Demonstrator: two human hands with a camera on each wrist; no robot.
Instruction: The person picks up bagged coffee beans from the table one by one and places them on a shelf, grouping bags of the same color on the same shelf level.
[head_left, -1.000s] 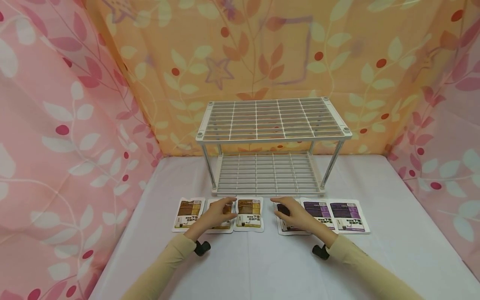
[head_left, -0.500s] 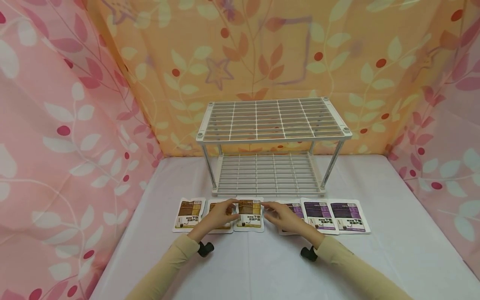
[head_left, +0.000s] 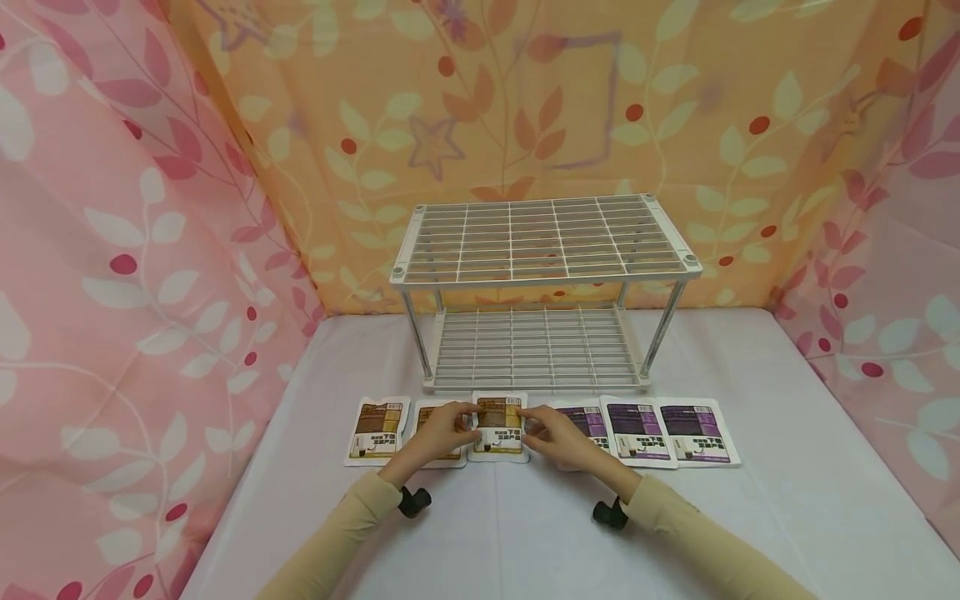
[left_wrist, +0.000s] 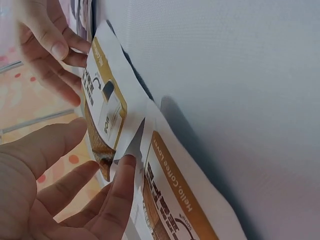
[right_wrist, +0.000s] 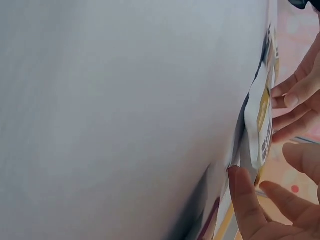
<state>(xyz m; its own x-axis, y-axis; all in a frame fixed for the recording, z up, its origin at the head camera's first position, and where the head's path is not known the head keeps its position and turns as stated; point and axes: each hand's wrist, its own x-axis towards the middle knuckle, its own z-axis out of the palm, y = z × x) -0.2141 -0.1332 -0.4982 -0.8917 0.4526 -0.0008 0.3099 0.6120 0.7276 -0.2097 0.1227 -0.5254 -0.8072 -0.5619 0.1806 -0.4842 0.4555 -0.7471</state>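
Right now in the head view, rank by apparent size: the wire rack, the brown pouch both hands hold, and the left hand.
1. wire rack, by far largest.
2. brown pouch and left hand look about alike; no ranking between them.

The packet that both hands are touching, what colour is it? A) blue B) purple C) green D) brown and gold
D: the left hand and the right hand pinch the two sides of the brown-and-gold packet, third from the left in the row; the purple packets lie further right.
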